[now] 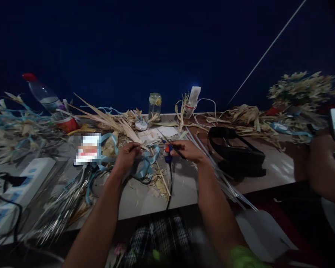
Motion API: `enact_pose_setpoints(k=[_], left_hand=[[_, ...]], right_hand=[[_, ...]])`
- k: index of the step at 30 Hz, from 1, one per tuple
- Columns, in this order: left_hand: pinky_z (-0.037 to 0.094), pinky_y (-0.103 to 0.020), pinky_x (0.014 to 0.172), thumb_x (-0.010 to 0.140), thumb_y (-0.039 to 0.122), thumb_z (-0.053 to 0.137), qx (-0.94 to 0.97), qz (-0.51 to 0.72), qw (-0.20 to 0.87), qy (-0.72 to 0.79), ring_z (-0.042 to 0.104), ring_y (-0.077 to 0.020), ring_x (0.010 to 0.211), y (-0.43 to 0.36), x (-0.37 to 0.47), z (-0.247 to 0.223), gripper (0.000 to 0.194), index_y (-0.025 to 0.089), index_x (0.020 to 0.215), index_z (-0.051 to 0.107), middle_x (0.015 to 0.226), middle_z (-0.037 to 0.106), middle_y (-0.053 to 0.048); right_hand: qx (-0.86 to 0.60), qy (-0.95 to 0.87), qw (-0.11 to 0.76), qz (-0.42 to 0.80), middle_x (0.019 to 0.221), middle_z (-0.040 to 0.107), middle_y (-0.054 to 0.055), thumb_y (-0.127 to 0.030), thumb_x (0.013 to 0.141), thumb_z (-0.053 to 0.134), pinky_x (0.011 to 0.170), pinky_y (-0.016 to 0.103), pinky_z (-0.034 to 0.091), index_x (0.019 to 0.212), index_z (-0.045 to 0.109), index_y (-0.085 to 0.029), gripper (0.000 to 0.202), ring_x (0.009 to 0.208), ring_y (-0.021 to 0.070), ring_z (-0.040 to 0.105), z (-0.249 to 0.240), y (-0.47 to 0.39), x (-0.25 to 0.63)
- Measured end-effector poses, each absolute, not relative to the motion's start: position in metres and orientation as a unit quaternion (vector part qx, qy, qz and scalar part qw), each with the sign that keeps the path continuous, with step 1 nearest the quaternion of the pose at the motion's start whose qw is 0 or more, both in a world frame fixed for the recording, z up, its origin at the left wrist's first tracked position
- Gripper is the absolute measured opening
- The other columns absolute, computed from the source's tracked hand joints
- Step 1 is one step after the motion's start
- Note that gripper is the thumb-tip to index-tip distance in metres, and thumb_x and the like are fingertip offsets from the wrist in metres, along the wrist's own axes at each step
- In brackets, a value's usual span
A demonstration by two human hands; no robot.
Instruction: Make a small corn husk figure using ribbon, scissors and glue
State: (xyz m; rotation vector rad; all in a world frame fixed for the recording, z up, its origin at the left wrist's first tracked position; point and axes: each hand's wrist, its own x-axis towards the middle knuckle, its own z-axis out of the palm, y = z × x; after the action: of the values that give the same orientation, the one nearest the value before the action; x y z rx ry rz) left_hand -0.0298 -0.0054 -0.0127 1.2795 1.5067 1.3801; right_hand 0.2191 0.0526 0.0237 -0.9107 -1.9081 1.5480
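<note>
My left hand (128, 155) is closed in a pinch at the lower end of a pale dried husk strip (131, 133). My right hand (189, 149) is closed around a thin dark pointed tool, which looks like scissors (170, 142), its tip pointing up and left. Just below that tool is a blue and orange glue gun (168, 154), partly hidden, with a black cord (171, 182) running toward the table's front edge. Curled light blue ribbon (146, 165) lies between my hands. Husk scraps (159, 184) and a thin stick (162, 176) are scattered nearer me.
At left are a phone (88, 149), a power strip (22, 193), a bundle of wires (64, 204) and a tilted bottle (44, 95). A jar (155, 104) and cup (189, 109) stand behind. To the right lie clear rods (217, 167), a black strap (236, 149) and another person's hand (325, 149).
</note>
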Motion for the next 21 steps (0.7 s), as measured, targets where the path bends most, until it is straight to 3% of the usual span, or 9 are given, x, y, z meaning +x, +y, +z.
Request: enact_pose_setpoints(k=[6,12,21], left_hand=[[0.039,-0.023,0.057,0.064,0.025,0.061,0.469,0.555,0.367,0.581,0.051,-0.0129,0.059,-0.0034,-0.0333,-0.0185,0.016,0.017,0.078,0.065,0.06,0.059,0.0],[0.038,-0.023,0.057,0.065,0.022,0.059,0.503,0.532,0.338,0.592,0.051,-0.0134,0.059,-0.0023,-0.0343,-0.0198,0.013,0.018,0.075,0.065,0.06,0.059,0.0],[0.038,-0.024,0.059,0.066,0.022,0.057,0.519,0.517,0.327,0.598,0.051,-0.0138,0.06,-0.0025,-0.0315,-0.021,0.012,0.017,0.073,0.065,0.06,0.058,0.0]], right_hand=[[-0.357,-0.741,0.199,0.533,0.089,0.068,0.004,-0.036,0.061,0.07,0.075,0.031,0.047,0.097,0.069,-0.017,0.041,0.086,0.0206,0.061,0.0186,0.0514,0.2226],[-0.33,-0.783,0.128,0.512,0.085,0.067,0.001,-0.038,0.065,0.067,0.066,0.026,0.044,0.1,0.068,-0.02,0.039,0.074,0.0158,0.059,0.0219,0.0514,0.2254],[-0.325,-0.804,0.111,0.486,0.086,0.068,0.0,-0.039,0.065,0.067,0.068,0.026,0.043,0.105,0.067,-0.02,0.044,0.079,0.0177,0.058,0.0177,0.053,0.2251]])
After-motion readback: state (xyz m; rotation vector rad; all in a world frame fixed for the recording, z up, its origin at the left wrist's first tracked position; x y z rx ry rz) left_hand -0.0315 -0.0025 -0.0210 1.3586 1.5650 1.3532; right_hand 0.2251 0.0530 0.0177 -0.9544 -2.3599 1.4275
